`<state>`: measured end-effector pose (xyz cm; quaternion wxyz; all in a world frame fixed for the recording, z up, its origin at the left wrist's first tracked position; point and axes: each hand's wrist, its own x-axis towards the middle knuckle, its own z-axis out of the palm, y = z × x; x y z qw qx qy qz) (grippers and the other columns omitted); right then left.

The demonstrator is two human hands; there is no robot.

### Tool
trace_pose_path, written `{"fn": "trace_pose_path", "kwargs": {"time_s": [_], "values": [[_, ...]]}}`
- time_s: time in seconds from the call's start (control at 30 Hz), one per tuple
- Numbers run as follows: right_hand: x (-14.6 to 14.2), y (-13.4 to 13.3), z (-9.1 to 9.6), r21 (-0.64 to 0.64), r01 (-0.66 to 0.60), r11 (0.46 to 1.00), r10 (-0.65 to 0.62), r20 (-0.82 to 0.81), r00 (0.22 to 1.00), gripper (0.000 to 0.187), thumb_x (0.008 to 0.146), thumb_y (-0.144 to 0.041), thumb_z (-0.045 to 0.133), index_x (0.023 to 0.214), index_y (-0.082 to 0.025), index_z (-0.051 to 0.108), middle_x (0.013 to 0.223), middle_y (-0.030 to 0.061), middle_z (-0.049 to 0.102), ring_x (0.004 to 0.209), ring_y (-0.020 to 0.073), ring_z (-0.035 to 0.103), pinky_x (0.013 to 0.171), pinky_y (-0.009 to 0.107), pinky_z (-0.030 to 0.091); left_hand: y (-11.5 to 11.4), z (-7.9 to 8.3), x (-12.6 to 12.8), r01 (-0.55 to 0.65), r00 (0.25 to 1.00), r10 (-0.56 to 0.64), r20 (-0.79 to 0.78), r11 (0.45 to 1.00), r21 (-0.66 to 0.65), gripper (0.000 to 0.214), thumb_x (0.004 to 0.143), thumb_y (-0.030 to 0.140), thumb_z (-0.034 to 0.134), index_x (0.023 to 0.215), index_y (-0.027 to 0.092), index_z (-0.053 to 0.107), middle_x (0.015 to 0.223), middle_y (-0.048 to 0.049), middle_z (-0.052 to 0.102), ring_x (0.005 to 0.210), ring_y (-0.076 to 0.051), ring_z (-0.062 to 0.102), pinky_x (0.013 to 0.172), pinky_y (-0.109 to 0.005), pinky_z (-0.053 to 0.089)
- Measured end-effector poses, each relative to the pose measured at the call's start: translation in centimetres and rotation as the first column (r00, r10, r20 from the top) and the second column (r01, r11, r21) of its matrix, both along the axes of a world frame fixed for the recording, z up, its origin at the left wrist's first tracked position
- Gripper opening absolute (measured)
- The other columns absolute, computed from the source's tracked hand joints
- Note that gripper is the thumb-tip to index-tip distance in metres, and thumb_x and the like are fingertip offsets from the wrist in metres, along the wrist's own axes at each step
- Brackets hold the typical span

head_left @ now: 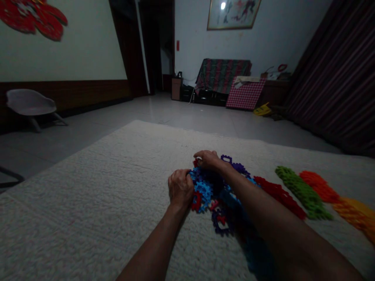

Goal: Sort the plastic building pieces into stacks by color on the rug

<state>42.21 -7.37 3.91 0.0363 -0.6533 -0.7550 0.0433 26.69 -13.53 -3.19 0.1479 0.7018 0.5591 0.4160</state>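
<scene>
A heap of plastic snap-together pieces [206, 189], mostly blue with some purple and red, lies on a cream rug [102, 195]. My left hand [180, 188] rests at the heap's left edge with its fingers curled onto blue pieces. My right hand [208, 159] reaches over the heap's far side, fingers bent and pinching a red piece [195, 162]. My right forearm covers part of the heap.
To the right on the rug lie sorted rows of pieces: red [279, 195], green [303, 193], orange [319, 185] and yellow-orange [356, 216]. A grey chair [31, 103] stands far left. A covered sofa [224, 76] and a checked board [245, 93] stand at the back wall.
</scene>
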Motion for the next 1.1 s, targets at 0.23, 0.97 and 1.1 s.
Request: {"fn": "trace_pose_path", "kwargs": {"time_s": [0.23, 0.97, 1.1], "values": [[-1.1, 1.6, -1.1, 0.045, -0.003, 0.999, 0.004, -0.022, 1.000, 0.020, 0.074, -0.009, 0.064, 0.086, -0.019, 0.076, 0.105, 0.0150, 0.073, 0.106, 0.0350, 0.064, 0.099, 0.058, 0.036, -0.1, 0.1, -0.1, 0.006, 1.000, -0.006, -0.030, 1.000, -0.001, 0.028, 0.088, 0.018, 0.046, 0.101, 0.019, 0.071, 0.104, -0.0094, 0.072, 0.104, -0.026, 0.062, 0.098, -0.041, 0.042], [14.7, -18.7, -4.1, 0.461, 0.601, 0.653, -0.344, -0.526, 0.778, 0.031, 0.073, -0.031, 0.054, 0.098, -0.019, 0.068, 0.099, 0.0113, 0.070, 0.093, 0.0277, 0.065, 0.089, 0.047, 0.052, 0.1, -0.3, -0.2, 0.017, 0.996, -0.012, -0.091, 0.998, 0.054, 0.030, 0.086, 0.021, 0.046, 0.098, 0.019, 0.073, 0.101, -0.0102, 0.073, 0.100, -0.026, 0.064, 0.095, -0.040, 0.045], [11.5, -22.0, -5.3, 0.517, 0.576, 0.633, -0.275, -0.545, 0.792, 0.034, 0.079, -0.026, 0.051, 0.109, -0.019, 0.065, 0.111, 0.0120, 0.067, 0.103, 0.0263, 0.063, 0.092, 0.044, 0.052, 0.4, -0.5, -0.3, 0.030, 0.997, -0.026, -0.072, 0.997, 0.064, 0.030, 0.084, 0.021, 0.045, 0.097, 0.019, 0.072, 0.099, -0.0099, 0.073, 0.100, -0.026, 0.064, 0.096, -0.039, 0.045]]}}
